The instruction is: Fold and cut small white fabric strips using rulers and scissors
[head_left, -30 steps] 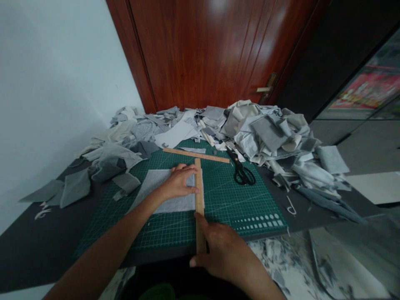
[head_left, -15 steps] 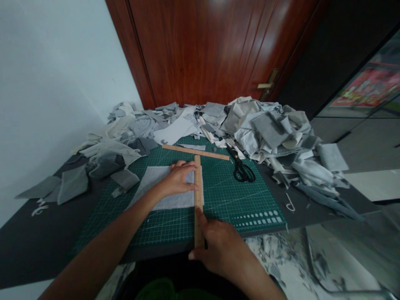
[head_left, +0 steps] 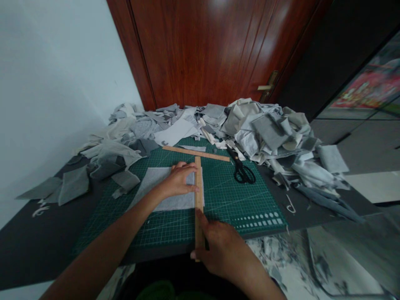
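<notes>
A light grey piece of cloth (head_left: 156,184) lies flat on the green cutting mat (head_left: 231,196). Along its right edge, and pointing away from me, is a wooden ruler (head_left: 199,200). My left hand (head_left: 178,181) rests on the cloth, thumb and fingers spread, with the tips touching the ruler's left side. Closer to my body, my right hand (head_left: 220,246) grips the ruler's near end, which juts past the mat's front edge. Its remaining fingers are partly hidden. A second wooden ruler (head_left: 195,153) lies crosswise just beyond the first one.
Black-handled scissors (head_left: 243,171) lie on the mat at the right. Heaped grey and white cloth scraps (head_left: 265,125) line the back and right of the dark table (head_left: 25,250), with more scraps (head_left: 109,154) at left. A wooden door (head_left: 200,54) stands behind.
Both hands keep almost the same places on the ruler and cloth. The whole view has shifted very slightly; nothing has plainly been picked up or let go.
</notes>
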`<state>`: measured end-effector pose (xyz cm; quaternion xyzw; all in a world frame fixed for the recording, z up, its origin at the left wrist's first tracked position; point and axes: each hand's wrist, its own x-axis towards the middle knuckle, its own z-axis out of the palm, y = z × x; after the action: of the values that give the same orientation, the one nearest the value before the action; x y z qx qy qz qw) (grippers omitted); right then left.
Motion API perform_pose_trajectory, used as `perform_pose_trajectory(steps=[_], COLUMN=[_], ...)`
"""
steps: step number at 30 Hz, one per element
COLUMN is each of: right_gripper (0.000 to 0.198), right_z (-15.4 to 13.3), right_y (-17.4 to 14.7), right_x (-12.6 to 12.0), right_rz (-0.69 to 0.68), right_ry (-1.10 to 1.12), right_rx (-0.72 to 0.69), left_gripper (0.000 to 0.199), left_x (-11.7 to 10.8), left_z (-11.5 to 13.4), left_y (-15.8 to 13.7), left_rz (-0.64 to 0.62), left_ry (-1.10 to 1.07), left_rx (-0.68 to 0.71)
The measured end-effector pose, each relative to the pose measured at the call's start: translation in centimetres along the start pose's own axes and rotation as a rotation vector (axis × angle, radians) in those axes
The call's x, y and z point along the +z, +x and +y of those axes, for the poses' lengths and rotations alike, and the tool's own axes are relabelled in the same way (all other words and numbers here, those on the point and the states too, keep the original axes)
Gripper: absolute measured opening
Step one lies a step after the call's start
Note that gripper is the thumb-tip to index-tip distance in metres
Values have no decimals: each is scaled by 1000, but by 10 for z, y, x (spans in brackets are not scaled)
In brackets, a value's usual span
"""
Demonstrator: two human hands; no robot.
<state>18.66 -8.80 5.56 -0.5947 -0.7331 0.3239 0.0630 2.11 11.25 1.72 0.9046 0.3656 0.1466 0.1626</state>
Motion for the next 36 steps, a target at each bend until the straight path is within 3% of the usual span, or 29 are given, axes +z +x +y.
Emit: perform_pose_trajectory(steps=[23, 29, 36], right_gripper=[99, 99, 98], right_z=[1, 2, 4], right_y=[0, 1, 1], right_x=[5, 6, 8], right_rz=[26, 19, 32], right_ry=[-36, -42, -52], right_rx=[-15, -2, -16], left_gripper=[60, 57, 58], left_x=[-2, -6, 1], left_z=[3, 5, -2], left_y=[-2, -2, -3], left_rz=[-11, -15, -1], left_ry=[54, 103, 113], left_rx=[8, 92, 96])
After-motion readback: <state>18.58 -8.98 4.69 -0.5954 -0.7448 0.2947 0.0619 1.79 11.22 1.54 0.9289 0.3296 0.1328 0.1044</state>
